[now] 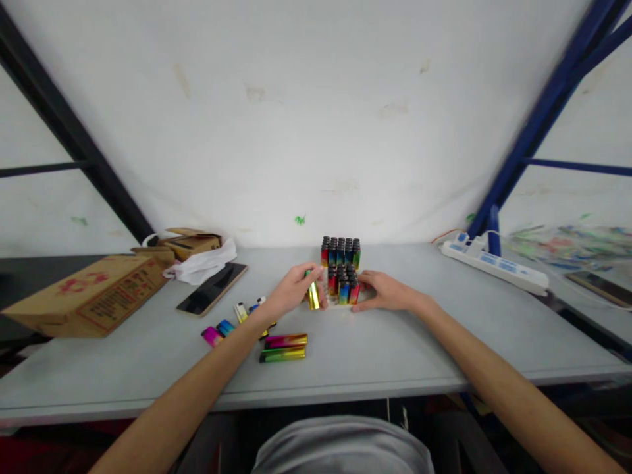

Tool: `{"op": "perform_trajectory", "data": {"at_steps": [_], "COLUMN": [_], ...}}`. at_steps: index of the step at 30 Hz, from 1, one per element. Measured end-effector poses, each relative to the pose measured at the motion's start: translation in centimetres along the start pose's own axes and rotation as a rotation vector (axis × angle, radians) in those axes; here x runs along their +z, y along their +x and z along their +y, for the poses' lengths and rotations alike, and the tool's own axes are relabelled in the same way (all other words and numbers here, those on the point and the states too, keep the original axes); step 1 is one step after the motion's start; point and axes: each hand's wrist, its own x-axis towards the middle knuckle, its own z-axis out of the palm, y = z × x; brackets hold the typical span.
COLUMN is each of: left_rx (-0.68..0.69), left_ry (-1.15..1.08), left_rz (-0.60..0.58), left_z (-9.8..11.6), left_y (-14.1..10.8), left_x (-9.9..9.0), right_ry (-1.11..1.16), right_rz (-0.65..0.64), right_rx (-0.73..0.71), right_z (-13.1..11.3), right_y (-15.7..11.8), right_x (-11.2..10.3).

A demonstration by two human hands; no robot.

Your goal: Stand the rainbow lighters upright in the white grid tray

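A shiny green-and-gold lighter point(313, 295) stands nearly upright in my left hand point(295, 288), its fingers closed on it. Just right of it is a pale tray point(332, 305) with several coloured lighters point(343, 289) standing upright in rows, black tops up. My right hand point(386, 291) grips the tray's right side, thumb by the front corner and fingers farther back. Behind the tray stands another block of upright lighters point(340, 252). Near my left forearm lie a magenta-and-gold lighter point(286, 340), a green-and-yellow lighter point(283, 355) and several loose lighters point(226, 328), partly hidden by the arm.
At the left of the grey table point(375, 349) are a cardboard box point(93, 289), a smaller open box point(195, 243), a white plastic bag point(207, 261) and a phone point(212, 288). A white power strip point(496, 264) with cables lies at the right. A wall rises behind.
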Motion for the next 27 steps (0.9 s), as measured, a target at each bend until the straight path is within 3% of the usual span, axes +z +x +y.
{"op": "perform_trajectory", "data": {"at_steps": [5, 13, 23, 27], "left_rx": [-0.044, -0.028, -0.060, 0.014], "left_ry": [-0.005, 0.023, -0.086, 0.049], "left_rz": [0.052, 0.071, 0.109, 0.164], "left_z": [0.3, -1.1, -0.6, -0.6], "left_y": [-0.1, 0.9, 0.5, 0.5], "left_x": [-0.2, -0.9, -0.6, -0.3], "right_ry": [0.033, 0.013, 0.004, -0.015], "right_rz": [0.008, -0.005, 0.006, -0.002], "right_rx": [0.005, 0.020, 0.023, 0.022], "right_z": [0.2, 0.4, 0.4, 0.4], "right_y": [0.0, 0.0, 0.0, 0.0], "right_x": [0.1, 0.2, 0.3, 0.3]}}
